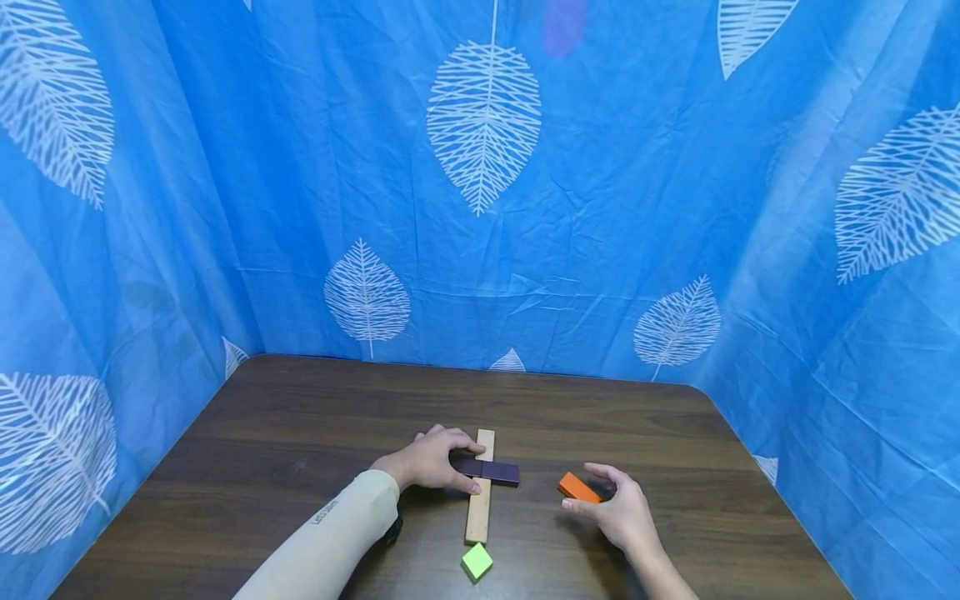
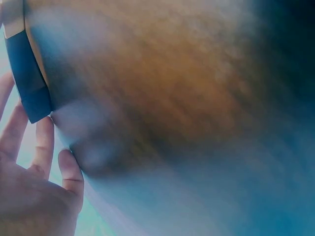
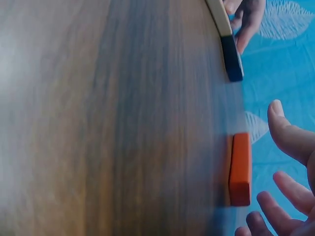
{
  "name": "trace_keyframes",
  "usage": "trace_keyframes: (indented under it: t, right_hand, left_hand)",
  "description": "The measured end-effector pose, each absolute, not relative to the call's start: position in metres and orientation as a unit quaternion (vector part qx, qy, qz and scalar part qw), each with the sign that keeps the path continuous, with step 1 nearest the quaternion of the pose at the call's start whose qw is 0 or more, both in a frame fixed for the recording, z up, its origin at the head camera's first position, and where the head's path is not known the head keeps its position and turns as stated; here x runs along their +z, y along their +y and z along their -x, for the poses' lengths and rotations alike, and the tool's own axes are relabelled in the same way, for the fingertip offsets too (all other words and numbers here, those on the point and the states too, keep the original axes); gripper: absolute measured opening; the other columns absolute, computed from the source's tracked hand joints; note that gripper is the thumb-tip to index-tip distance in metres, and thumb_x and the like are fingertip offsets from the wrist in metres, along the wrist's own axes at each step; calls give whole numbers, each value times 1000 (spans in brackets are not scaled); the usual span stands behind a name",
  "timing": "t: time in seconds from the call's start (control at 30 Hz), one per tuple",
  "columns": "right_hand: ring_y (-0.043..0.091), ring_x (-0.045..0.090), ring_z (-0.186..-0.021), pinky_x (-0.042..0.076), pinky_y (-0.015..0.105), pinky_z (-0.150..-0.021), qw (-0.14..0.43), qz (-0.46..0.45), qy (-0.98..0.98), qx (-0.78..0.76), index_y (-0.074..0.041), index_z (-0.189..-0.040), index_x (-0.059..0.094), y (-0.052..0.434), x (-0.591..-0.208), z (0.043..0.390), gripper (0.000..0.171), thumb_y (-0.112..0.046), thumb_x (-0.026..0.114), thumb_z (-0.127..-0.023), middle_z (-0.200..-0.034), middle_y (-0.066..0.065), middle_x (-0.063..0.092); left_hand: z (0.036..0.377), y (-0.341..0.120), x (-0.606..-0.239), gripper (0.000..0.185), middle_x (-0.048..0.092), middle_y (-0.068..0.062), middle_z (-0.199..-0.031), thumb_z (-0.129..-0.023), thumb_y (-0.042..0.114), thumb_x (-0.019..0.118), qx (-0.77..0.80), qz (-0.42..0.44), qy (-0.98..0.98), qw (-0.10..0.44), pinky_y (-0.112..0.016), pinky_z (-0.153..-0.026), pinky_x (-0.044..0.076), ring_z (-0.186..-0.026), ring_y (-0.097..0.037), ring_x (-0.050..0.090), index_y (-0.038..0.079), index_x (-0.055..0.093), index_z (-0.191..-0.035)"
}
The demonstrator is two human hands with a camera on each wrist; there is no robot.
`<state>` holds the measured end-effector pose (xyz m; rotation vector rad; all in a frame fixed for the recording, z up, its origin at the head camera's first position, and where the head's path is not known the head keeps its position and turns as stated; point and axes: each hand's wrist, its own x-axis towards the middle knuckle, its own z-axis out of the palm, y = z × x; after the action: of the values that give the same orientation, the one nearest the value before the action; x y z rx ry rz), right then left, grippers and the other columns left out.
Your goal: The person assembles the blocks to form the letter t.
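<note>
Two dark purple blocks, one partly under my left hand and the other a clear right block [image 1: 501, 473], meet end to end. Light wooden pieces extend away from them, a far piece [image 1: 486, 439] and a near piece [image 1: 477, 517], making a cross. My left hand [image 1: 431, 461] arches over the cross's left arm, its thumb and index fingertips at the wooden pieces; whether they press is unclear. An orange block [image 1: 579, 487] lies to the right. Around it my right hand [image 1: 621, 510] spreads thumb and fingers; in the right wrist view they stand apart from the orange block [image 3: 240, 169].
A lime green block [image 1: 477, 562] sits just below the near wooden piece. All of this lies on a dark wood-grain table [image 1: 315, 417]. A blue curtain [image 1: 585, 192] with white leaf prints surrounds its back and sides.
</note>
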<state>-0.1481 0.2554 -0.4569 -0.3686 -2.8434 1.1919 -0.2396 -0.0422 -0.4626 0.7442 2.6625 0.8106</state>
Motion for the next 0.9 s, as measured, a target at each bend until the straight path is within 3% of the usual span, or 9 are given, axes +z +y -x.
trace_keyframes:
  t: [0.23,0.47,0.63,0.9]
  right_hand:
    - [27,61,-98,49,43,-81,5,117,-915,385,-4,-121,62,263,-463,151,77,-42,87,-59,-117,16,64]
    - [16,63,-83,49,35,-70,14,101,-929,357,-5,-106,69,264,-467,155,55,-36,86,-63,-98,7,70]
    - [15,64,-82,50,38,-72,32,91,-937,335,-8,-103,71,263,-469,154,41,-32,82,-71,-94,5,71]
    - [12,60,-84,48,35,-73,32,77,-940,330,-14,-101,72,257,-466,149,35,-30,82,-72,-93,-1,70]
  left_hand:
    - [240,-42,-463,61,57,9,-129,-68,59,76,276,-262,916,126,-50,-98,30,-115,-18,42,34,62,-123]
    - [241,-42,-463,62,57,9,-128,-68,59,75,271,-272,916,121,-49,-97,30,-117,-19,43,33,62,-123]
    - [242,-42,-464,62,56,9,-129,-68,60,75,267,-270,917,123,-50,-99,30,-118,-19,42,34,61,-123]
    - [243,-42,-465,62,56,9,-129,-68,61,75,266,-265,918,125,-50,-99,30,-117,-18,42,35,61,-123]
